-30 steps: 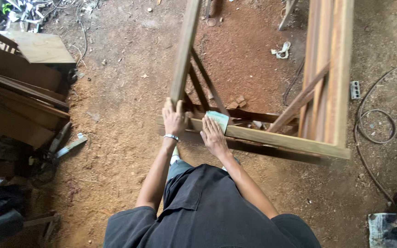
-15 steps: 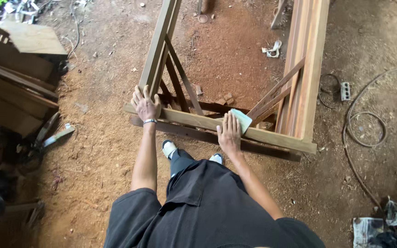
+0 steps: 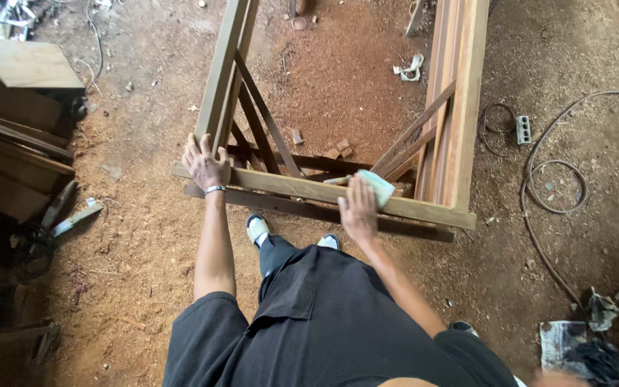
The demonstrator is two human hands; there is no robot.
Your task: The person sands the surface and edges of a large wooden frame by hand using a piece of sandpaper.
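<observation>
Head view: wooden frame (image 3: 324,190) stands on sawdust-strewn dirt floor (image 3: 145,244), near rail running crosswise in front of person's legs. Left hand (image 3: 205,165) spread flat, fingers apart, at frame's near left corner, gripping nothing, likely steadying frame. Right hand (image 3: 357,209) presses pale green folded sanding sheet (image 3: 377,188) onto top of near rail, right of middle, fingers closed down over it. Stacked planks (image 3: 16,136) at left edge of floor. Cable (image 3: 560,186) and power strip (image 3: 522,130) beyond frame's right side.

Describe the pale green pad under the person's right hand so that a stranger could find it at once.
Start at the big wooden frame standing on the red dirt floor. Follow its nearest horizontal rail towards the right hand; the pale green folded pad lies pressed there. It is the only soft, light-coloured thing on the brown timber.
</observation>
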